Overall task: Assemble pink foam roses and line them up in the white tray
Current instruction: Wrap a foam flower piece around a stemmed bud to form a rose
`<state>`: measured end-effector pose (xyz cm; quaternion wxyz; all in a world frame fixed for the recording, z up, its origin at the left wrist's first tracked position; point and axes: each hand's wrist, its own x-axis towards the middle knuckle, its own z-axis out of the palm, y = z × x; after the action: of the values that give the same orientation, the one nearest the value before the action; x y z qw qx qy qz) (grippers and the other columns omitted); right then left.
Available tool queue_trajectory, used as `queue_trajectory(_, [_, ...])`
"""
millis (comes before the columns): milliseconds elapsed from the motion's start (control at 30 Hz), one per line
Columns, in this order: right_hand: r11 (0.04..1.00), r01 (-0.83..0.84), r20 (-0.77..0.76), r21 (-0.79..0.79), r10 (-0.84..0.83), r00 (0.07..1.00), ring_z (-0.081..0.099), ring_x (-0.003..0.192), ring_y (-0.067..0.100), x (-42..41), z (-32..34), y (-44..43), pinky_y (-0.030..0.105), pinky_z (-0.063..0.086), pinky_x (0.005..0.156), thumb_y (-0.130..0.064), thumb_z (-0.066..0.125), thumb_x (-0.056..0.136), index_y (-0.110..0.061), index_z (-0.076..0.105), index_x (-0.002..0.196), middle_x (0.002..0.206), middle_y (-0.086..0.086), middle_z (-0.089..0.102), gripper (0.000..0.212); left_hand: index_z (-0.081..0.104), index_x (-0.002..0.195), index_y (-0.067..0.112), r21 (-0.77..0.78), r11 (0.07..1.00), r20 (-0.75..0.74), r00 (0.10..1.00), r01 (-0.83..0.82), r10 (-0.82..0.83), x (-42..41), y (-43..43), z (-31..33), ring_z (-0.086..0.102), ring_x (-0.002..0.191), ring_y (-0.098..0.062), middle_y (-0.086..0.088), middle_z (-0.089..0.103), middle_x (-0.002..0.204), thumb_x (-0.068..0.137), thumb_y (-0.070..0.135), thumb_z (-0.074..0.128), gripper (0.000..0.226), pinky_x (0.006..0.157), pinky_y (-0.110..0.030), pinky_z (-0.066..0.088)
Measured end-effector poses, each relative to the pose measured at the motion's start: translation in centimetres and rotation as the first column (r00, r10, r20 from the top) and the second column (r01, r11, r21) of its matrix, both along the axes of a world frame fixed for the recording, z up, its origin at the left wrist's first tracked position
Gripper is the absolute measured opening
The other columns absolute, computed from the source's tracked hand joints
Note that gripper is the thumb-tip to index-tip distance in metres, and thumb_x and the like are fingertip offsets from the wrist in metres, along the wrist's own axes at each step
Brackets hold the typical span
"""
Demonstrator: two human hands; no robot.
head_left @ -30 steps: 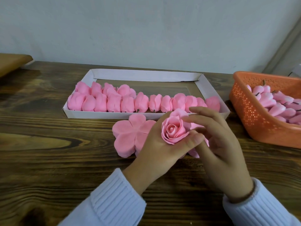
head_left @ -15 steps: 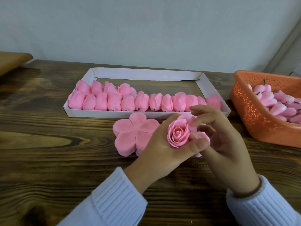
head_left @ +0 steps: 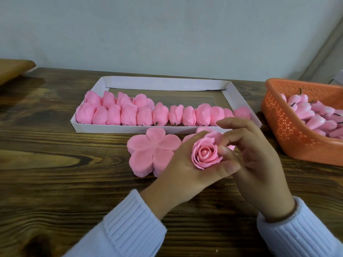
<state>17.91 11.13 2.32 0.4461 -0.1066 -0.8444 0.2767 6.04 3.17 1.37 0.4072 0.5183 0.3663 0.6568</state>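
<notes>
My left hand (head_left: 183, 173) cups a pink foam rose (head_left: 206, 153), its open face turned up toward me. My right hand (head_left: 258, 164) closes around the rose's right side, fingertips pressing its outer petals. A flat five-lobed pink petal sheet (head_left: 152, 151) lies on the table just left of my hands; a second one is mostly hidden behind them. The white tray (head_left: 167, 83) beyond holds several finished roses (head_left: 161, 114) lying in a row along its near wall, with a few more stacked at the left end.
An orange perforated basket (head_left: 289, 130) at the right edge holds several pink rose buds (head_left: 319, 115) with dark stems. A brown wooden object (head_left: 13, 68) sits at the far left. The dark wooden table (head_left: 55, 164) meets a pale wall behind the tray.
The rose has turned in my left hand so its centre faces up more. My right fingers have closed in from above onto its right side.
</notes>
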Motion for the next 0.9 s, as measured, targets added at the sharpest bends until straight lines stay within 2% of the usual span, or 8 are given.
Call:
queue_trajectory(100, [0.999,0.016,-0.015,0.031,-0.016,1.0,0.054,0.11,0.007,0.03,-0.16,-0.03,0.02,0.042,0.091,-0.017,0.053,0.09,-0.019,0.054,0.089,0.115,-0.001,0.056,0.002,0.054,0.09,0.01,0.009,1.0,0.019,1.0,-0.025,0.024,-0.12,-0.09,0.1,0.06,0.068,-0.008,0.008,0.061,0.076,0.078,0.007,0.071,0.021,0.063,-0.019,0.049])
queue_trajectory(267, [0.999,0.032,-0.083,0.004,-0.032,0.996,0.056,0.111,0.02,0.0,0.01,-0.01,0.033,0.048,0.082,-0.022,0.055,0.091,-0.029,0.055,0.097,0.118,-0.007,0.054,0.01,0.054,0.084,0.001,0.057,0.998,0.019,1.0,-0.02,0.019,-0.14,-0.27,0.55,0.059,0.063,-0.014,0.006,0.064,0.073,0.079,0.002,0.065,0.012,0.06,-0.017,0.05])
queue_trajectory(433, [0.998,0.049,-0.077,0.041,-0.046,0.996,0.051,0.117,0.02,0.07,-0.07,-0.14,0.034,0.048,0.09,-0.019,0.062,0.086,-0.031,0.059,0.098,0.127,0.006,0.048,0.017,0.052,0.088,0.013,-0.01,1.0,-0.012,1.0,0.002,-0.002,-0.04,-0.21,0.04,0.061,0.073,0.001,0.015,0.063,0.074,0.076,-0.008,0.068,0.03,0.07,-0.014,0.049])
queue_trajectory(533, [0.996,0.066,-0.135,0.052,-0.058,0.989,0.049,0.118,0.029,0.11,0.01,-0.28,0.041,0.045,0.093,-0.017,0.066,0.083,-0.029,0.057,0.098,0.131,0.007,0.042,0.022,0.059,0.085,0.03,-0.001,0.996,-0.133,0.987,-0.087,0.086,-0.07,-0.21,0.05,0.06,0.076,-0.002,0.016,0.062,0.077,0.072,0.016,0.078,0.028,0.075,-0.018,0.048])
queue_trajectory(600, [0.989,0.096,-0.126,0.116,-0.082,0.989,0.049,0.118,0.029,0.13,0.04,-0.33,0.035,0.042,0.097,-0.013,0.066,0.082,-0.027,0.058,0.093,0.131,0.011,0.042,0.019,0.062,0.081,0.04,0.014,0.995,-0.165,0.981,-0.098,0.099,-0.07,-0.3,0.27,0.059,0.077,-0.001,0.018,0.062,0.079,0.071,0.026,0.074,0.021,0.074,-0.018,0.048])
queue_trajectory(700, [0.989,0.101,-0.087,0.107,-0.092,0.992,0.049,0.119,0.02,0.15,0.03,-0.38,0.024,0.041,0.095,-0.015,0.066,0.082,-0.025,0.059,0.093,0.13,0.009,0.043,0.016,0.062,0.083,0.042,0.013,0.997,-0.154,0.985,-0.077,0.078,-0.07,-0.23,0.25,0.059,0.077,-0.001,0.018,0.063,0.077,0.072,0.027,0.075,0.024,0.074,-0.018,0.048])
queue_trajectory(833, [0.993,0.098,-0.048,0.072,-0.094,0.994,0.048,0.119,0.012,0.15,-0.15,-0.31,0.033,0.044,0.098,-0.018,0.064,0.083,-0.022,0.061,0.091,0.129,0.014,0.047,0.01,0.062,0.086,0.052,0.041,0.999,-0.125,0.991,-0.036,0.041,0.07,-0.28,0.31,0.059,0.077,0.002,0.021,0.063,0.078,0.068,0.043,0.079,0.027,0.076,-0.015,0.048])
queue_trajectory(900, [0.994,0.086,-0.038,0.074,-0.084,0.996,0.048,0.119,0.014,0.18,-0.16,-0.22,0.038,0.044,0.099,-0.017,0.064,0.084,-0.022,0.062,0.093,0.13,0.014,0.047,0.01,0.062,0.086,0.048,0.046,0.998,-0.127,0.991,-0.033,0.039,0.05,-0.24,0.36,0.059,0.075,0.002,0.021,0.062,0.075,0.071,0.03,0.079,0.03,0.074,-0.015,0.048])
